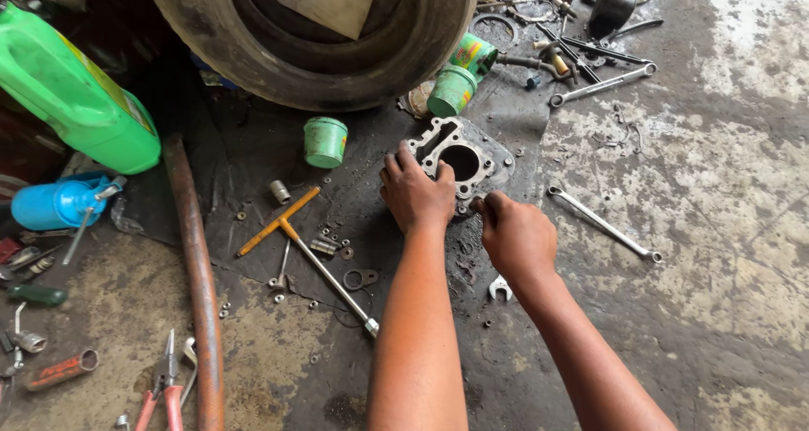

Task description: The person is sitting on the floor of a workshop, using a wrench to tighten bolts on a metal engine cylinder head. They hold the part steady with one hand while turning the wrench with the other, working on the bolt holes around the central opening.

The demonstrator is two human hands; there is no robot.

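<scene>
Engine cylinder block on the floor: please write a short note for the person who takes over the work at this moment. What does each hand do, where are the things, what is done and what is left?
Left hand: resting on the near-left edge of the cylinder block, steadying it; holds no tool.
Right hand: fingertips pinched at the block's near-right corner; what they pinch is too small to tell.
The block lies flat on the dark oily mat, bore facing up.
Nearby: T-handle wrench left of the arms, small open spanner under the right wrist, long ring spanner to the right, loose washers and nuts around.
Done: block lies bare, bore open.
Left: cannot tell from this view.
</scene>
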